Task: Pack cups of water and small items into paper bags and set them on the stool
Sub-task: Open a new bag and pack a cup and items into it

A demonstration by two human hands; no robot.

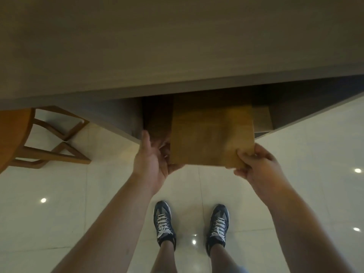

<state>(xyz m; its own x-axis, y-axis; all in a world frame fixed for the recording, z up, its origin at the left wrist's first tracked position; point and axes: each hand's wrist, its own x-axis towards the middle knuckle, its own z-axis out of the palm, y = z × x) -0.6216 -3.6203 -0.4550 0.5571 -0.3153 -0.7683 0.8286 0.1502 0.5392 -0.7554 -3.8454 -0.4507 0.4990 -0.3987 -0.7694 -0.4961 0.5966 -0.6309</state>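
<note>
The grip of the right hand [256, 166] was clamped on the near right corner of a flat brown paper bag [210, 134], with the thumb on the top face and the curled fingers underneath. The grip of the left hand [151, 162] stood apart at the bag's near left corner. Its thumb pointed up and clear of the paper, the palm faced the bag's left edge, and the loosely bent fingers reached under that corner. Whether they touched the paper could not be told through the blur.

The paper bag was held roughly level in the air. Its near edge lay between the two hands, and its far end reached in beneath the front edge of the grey tabletop [177, 46]. Around that far end was a dark open shelf [157, 115] under the tabletop. Just to the right of the bag, inside the shelf, another piece of brown paper [263, 119] showed, too dim to make out further.

Well to the left of the bag stood a wooden stool [13, 133], its round seat cut off by the picture's edge and its legs on the floor. Below the bag, on the pale glossy tiled floor [78, 194], were the person's two dark laced shoes [164, 223], side by side with the toes pointing toward the bag.
</note>
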